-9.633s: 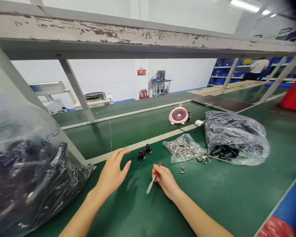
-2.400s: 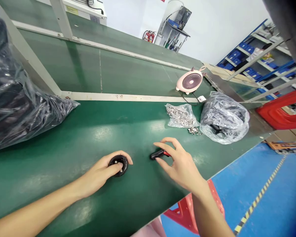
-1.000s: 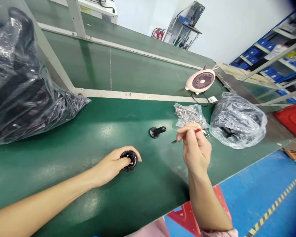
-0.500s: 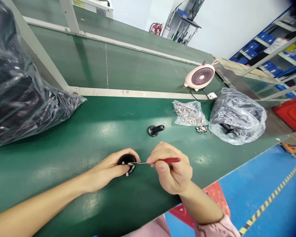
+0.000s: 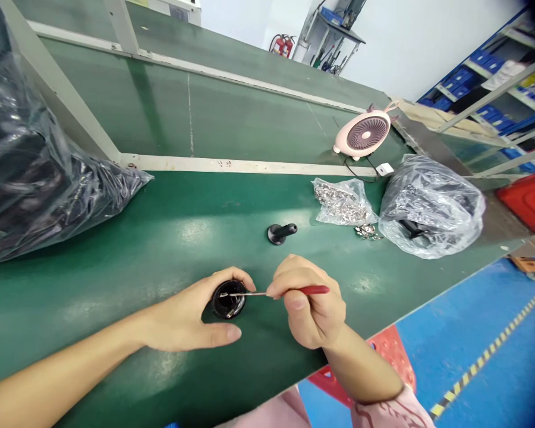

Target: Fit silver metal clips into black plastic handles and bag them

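A round black part lies on the green table, its hollow facing up, with small metal pieces inside. My left hand curls its fingers around the part's far side, while the thumb is lifted away below it. Pinched in my right hand is a thin tool with a red handle, its metal tip reaching into the hollow. Beyond my hands a black part with a round base and a stem lies on the table.
A clear bag of metal pieces and a small loose pile are at the right, beside a large plastic bag. Behind stands a pink fan. Another large bag fills the left. A red stool is below the table edge.
My left thumb has come off the black part and moved toward me, uncovering the hollow. The tool tip has shifted slightly left inside it.
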Demonstrator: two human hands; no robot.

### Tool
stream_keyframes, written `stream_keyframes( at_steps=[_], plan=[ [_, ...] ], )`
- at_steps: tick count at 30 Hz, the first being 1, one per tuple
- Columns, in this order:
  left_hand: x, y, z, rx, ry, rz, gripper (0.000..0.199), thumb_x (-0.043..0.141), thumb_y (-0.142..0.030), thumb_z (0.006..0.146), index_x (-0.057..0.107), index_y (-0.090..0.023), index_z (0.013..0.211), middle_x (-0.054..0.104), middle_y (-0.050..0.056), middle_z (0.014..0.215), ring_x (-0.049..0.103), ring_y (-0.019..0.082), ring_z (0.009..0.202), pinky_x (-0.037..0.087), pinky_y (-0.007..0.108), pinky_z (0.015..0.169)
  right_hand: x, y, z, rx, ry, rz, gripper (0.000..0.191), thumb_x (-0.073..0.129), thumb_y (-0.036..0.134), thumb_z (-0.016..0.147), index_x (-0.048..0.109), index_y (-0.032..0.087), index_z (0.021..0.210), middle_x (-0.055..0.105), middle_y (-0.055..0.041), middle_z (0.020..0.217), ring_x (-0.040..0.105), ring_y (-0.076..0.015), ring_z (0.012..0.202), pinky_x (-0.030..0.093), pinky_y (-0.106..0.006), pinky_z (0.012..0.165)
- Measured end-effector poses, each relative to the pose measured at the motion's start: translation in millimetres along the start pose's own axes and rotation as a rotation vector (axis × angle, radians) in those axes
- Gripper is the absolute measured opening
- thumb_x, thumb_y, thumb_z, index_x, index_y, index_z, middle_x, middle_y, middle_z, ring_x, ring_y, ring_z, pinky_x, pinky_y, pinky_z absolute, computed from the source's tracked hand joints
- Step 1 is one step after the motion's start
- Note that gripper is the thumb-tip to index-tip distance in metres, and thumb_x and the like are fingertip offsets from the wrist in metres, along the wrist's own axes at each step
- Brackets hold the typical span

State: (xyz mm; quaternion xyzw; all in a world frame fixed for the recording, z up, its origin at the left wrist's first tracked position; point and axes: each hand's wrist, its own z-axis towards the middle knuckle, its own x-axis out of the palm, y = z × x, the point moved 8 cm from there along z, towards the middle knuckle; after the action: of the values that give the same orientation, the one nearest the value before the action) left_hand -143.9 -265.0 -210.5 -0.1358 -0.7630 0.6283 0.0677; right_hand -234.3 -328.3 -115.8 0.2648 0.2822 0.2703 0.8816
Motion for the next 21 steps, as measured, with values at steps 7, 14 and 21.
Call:
stream_keyframes(
  at_steps=[7, 14, 21],
  plan=[
    [-0.3, 4, 4, -0.055, -0.069, -0.006, 0.032, 0.062, -0.023, 0.076, 0.042, -0.023, 0.101, 0.051, 0.0, 0.095, 0.051, 0.015, 0.083, 0.045, 0.029, 0.074, 11, 8, 4, -0.047, 0.164, -0.014, 0.023, 0.037, 0.023, 0.092, 0.056, 0.016, 0.08, 0.055, -0.0019, 0.062, 0.053, -0.0119, 0.057, 0.046, -0.026, 0.053],
    [-0.7, 4, 3, -0.056, -0.072, -0.062, 0.031, 0.063, -0.023, 0.076, 0.043, -0.022, 0.099, 0.052, -0.001, 0.094, 0.051, 0.014, 0.081, 0.045, 0.027, 0.072, 17, 8, 1, -0.093, 0.196, -0.085, 0.022, 0.039, 0.023, 0.092, 0.055, 0.016, 0.079, 0.058, -0.0028, 0.062, 0.054, -0.0116, 0.056, 0.045, -0.025, 0.051],
    [-1.8, 5, 5, -0.044, -0.073, -0.074, 0.027, 0.064, -0.024, 0.075, 0.043, -0.021, 0.092, 0.051, -0.003, 0.085, 0.049, 0.011, 0.073, 0.043, 0.024, 0.065, 18, 16, 3, -0.145, 0.222, -0.094, 0.025, 0.037, 0.024, 0.094, 0.055, 0.016, 0.079, 0.058, -0.0021, 0.06, 0.055, -0.0113, 0.056, 0.045, -0.025, 0.051]
  ],
)
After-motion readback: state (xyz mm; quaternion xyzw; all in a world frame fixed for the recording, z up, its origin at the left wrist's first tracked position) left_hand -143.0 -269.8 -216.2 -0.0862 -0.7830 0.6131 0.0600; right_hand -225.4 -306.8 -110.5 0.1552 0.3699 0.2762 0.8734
